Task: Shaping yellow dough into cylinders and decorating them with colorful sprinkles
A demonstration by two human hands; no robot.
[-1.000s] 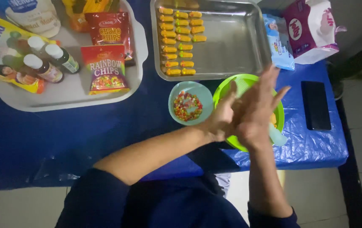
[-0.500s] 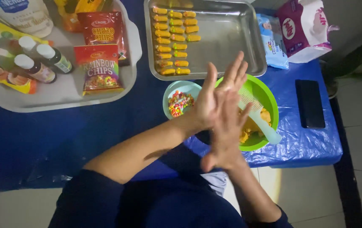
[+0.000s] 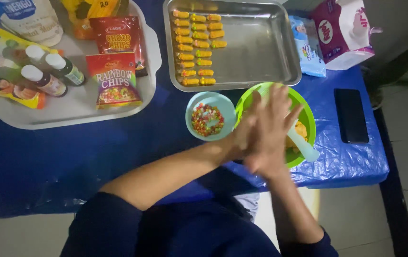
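Moved: my palms slid a bit since before; fingers now point up over the bowl.
Left hand (image 3: 246, 135): flat, pressed against my right hand, gripping nothing.
Right hand (image 3: 273, 131): flat, fingers spread, on top.
Round green plastic bowl (image 3: 304, 112): under my hands, on the blue-covered worktop (image 3: 70, 162).
Small light-blue bowl of coloured sprinkles (image 3: 209, 116): just left of it.
Shiny metal tray (image 3: 256, 47): behind, rows of orange pieces.

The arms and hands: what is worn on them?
Both hands, left hand and right hand, are bare: no gloves, and no rings or watch that I can make out. The forearms are bare too. Dark navy sleeves are pushed up to about the elbows.
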